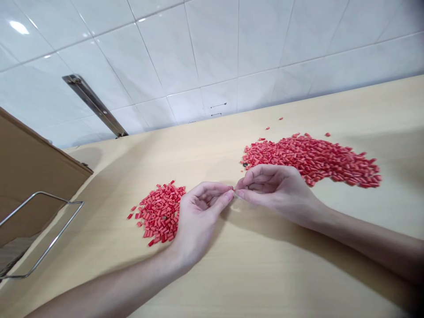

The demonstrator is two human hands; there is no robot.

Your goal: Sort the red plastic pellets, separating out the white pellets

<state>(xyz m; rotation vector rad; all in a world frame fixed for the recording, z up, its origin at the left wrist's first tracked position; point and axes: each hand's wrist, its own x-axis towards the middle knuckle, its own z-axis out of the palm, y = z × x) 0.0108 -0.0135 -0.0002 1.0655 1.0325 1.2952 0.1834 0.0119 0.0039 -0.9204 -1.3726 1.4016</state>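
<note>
My left hand [202, 216] is closed in a pinch, thumb against forefinger. A tiny red piece [232, 189] shows at its fingertips. Tip to tip with it, my right hand [278, 187] also pinches; its thumb and forefinger meet at the same spot, and what they hold is mostly hidden. Beside my left hand lies a smaller pile of short red plastic tube pieces [160, 212], partly covered by that hand. A larger pile of similar red pieces [318, 157] spreads behind my right hand, with a small black ring-like bit [245, 164] at its left edge.
Both piles rest on a pale wooden table [232, 274] against a white tiled wall [212, 48]. Stray red pieces [281, 118] lie behind the larger pile. On the left are a cardboard box [29, 172], a bent metal wire frame [59, 238] and a metal bracket [96, 106].
</note>
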